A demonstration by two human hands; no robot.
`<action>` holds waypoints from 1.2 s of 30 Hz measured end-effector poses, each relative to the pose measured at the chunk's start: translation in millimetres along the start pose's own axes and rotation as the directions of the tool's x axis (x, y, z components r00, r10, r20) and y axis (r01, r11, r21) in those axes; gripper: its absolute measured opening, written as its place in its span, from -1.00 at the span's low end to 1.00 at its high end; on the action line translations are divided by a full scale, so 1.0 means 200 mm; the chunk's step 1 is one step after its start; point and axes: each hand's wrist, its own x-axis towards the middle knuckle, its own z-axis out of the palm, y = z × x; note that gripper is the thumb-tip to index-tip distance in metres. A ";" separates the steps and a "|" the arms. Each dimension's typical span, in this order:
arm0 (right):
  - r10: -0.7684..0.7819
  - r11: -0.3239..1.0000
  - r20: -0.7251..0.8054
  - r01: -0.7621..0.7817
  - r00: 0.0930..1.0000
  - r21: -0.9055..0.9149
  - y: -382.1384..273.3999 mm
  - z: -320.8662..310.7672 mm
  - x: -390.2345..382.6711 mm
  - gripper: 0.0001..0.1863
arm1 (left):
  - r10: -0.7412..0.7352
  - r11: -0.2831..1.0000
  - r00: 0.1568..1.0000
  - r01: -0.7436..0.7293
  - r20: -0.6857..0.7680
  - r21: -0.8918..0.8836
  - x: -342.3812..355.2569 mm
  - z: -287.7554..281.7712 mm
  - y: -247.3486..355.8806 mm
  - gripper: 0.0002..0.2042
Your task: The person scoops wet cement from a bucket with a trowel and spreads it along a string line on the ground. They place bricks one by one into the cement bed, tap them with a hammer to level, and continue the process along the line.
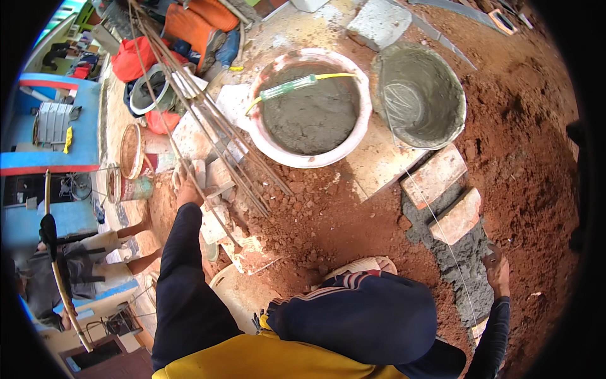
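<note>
Out to the left, my left hand (187, 184) reaches to a pile of pale bricks beside thin metal rods (218, 136). Its fingers and thumb are around the end of a pale brick (200, 172). At the right, my right hand (500, 278) is closed over the edge of a grey mortar bed (464, 262). A small brownish thing (492, 255) shows at its fingers; its kind is unclear. Two reddish bricks, a far brick (434, 176) and a near brick (456, 216), lie on the mortar with a gap between them. A thin string (449, 251) runs along them.
Ahead stands a white basin (353, 142) of wet mortar, with a clear green tube level (289, 87) across it. Beside it is a mortar-smeared bucket (456, 120). Red soil (524, 189) lies right. Buckets (131, 151) and a person (69, 268) holding a long handle are at left.
</note>
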 end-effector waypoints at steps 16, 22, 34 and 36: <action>0.068 0.997 0.045 -0.070 0.997 0.036 0.20 0.18 -0.13 -0.30 | 0.068 0.954 0.991 -0.098 -0.112 -0.283 0.58 -0.54 1.39 -0.17; 0.128 0.988 0.080 -0.134 0.989 0.078 0.20 0.17 -0.10 -0.31 | 0.028 0.913 0.988 -0.087 -0.153 -0.399 0.51 -0.69 1.38 -0.29; 0.293 0.887 -0.007 -0.269 0.956 0.376 0.15 -0.04 -0.23 -0.30 | -0.184 0.445 0.912 -0.256 -0.368 -0.858 0.00 -1.41 1.01 -0.52; 0.252 0.786 -0.045 -0.177 0.967 0.593 0.05 -0.14 -0.25 -0.32 | -0.197 0.314 0.896 -0.328 -0.399 -0.891 -0.16 -1.59 0.97 -0.56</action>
